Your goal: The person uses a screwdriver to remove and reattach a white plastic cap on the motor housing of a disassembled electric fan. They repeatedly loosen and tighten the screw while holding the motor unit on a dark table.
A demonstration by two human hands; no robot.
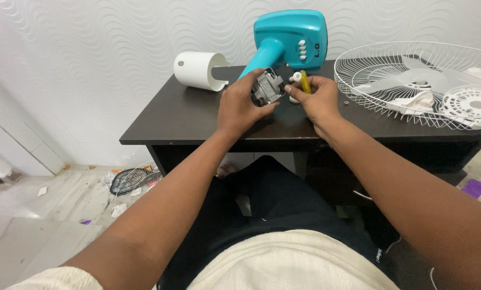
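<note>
- My left hand (240, 104) sits just above the middle of the frame, fingers curled tight around the fan motor (267, 88), a blocky grey metal piece with dark windings showing at its edges.
- The motor is joined to the teal plastic neck of the fan base (288, 40), which lies tipped over at the upper centre on the dark surface (186, 115). The base is smooth and glossy, a rounded square with a row of white push buttons.
- My right hand (318, 96), right of the motor, is closed around a yellow-handled screwdriver (304, 81); the tip is hidden, so I cannot tell exactly what it touches. Small white plastic bits (294, 78) sit touching my fingers, just beside the motor.
- Judging by how things lie, the fan is well stripped down: the motor is bare, and its white cylindrical cover (197, 70), matte with a notch cut in one edge, lies apart at the upper left.
- The white wire grille (412, 80) lies flat at the upper right like a shallow basket, holding the pale translucent blade (406, 80) and a round slotted white cap (474, 104).
- Another wire grille (133, 180) lies on the tiled floor (31, 225) at lower left, among paper scraps.
- What seems left is the motor itself, not yet off the neck.
</note>
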